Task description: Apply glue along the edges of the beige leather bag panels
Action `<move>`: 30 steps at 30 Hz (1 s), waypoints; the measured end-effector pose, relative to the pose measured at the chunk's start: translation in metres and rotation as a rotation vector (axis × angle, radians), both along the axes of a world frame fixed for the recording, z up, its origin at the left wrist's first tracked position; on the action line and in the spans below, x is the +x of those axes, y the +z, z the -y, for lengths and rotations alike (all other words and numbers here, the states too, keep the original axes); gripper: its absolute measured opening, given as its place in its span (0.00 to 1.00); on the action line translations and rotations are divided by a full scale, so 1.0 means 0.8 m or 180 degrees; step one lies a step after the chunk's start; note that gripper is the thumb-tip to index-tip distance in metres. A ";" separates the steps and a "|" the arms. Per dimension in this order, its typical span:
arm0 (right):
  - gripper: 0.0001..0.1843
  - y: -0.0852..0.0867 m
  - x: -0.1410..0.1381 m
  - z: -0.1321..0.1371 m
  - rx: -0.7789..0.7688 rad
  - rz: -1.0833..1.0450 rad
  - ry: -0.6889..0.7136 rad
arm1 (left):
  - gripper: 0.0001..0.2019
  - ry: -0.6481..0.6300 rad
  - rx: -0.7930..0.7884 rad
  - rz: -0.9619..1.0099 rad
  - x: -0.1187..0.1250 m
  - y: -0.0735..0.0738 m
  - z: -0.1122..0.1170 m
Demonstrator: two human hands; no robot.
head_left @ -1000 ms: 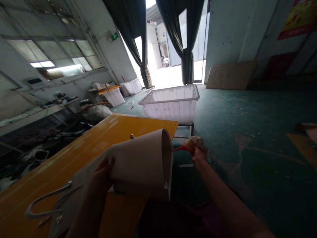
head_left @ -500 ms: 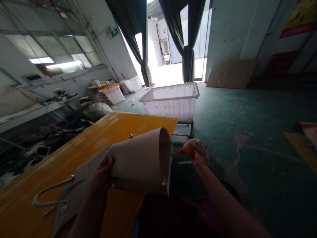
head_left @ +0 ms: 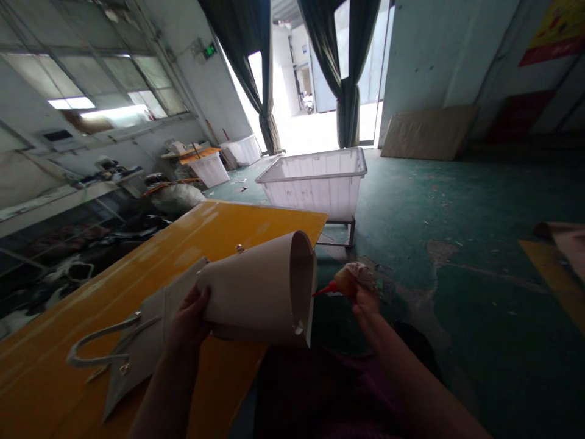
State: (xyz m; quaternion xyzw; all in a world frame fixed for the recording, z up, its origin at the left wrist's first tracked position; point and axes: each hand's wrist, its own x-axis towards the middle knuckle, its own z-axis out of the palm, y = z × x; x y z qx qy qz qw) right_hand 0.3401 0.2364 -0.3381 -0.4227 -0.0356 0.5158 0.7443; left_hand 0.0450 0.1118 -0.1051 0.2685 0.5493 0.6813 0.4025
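A beige bag panel [head_left: 249, 289], curled over into a wide tube, lies across the near edge of the yellow table. My left hand [head_left: 192, 317] grips it from the left, fingers closed on its folded part. The flat part of the bag, with a rope-like handle [head_left: 98, 344] and metal fittings, stretches left over the table. In my right hand [head_left: 365, 299] is a glue bottle [head_left: 346, 283] with a red pointed nozzle, partly wrapped in something pale. Its nozzle tip is at the panel's right edge; whether it touches I cannot tell.
The yellow table [head_left: 223, 222] runs left and away from me. Past its far corner stands a large white plastic bin [head_left: 315, 189] on a metal frame. Dark bundles [head_left: 132, 244] lie on the left. A brown board [head_left: 427, 133] leans on the back wall.
The nozzle has moved a little down along the panel's right edge with my right hand. My left hand keeps its hold, and the bag and handle have shifted slightly in view.
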 end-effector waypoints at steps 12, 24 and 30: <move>0.29 0.010 0.010 0.060 -0.0145 -0.0096 0.0262 | 0.30 -0.0055 0.0176 -0.0058 -0.020 -0.029 0.011; 0.29 0.008 0.004 0.099 -0.0432 -0.0358 0.0267 | 0.32 -0.0015 0.0126 -0.0015 -0.015 -0.042 0.035; 0.30 0.008 0.009 0.122 -0.0207 -0.0289 0.0474 | 0.32 -0.0037 0.0184 -0.0069 -0.020 -0.053 0.043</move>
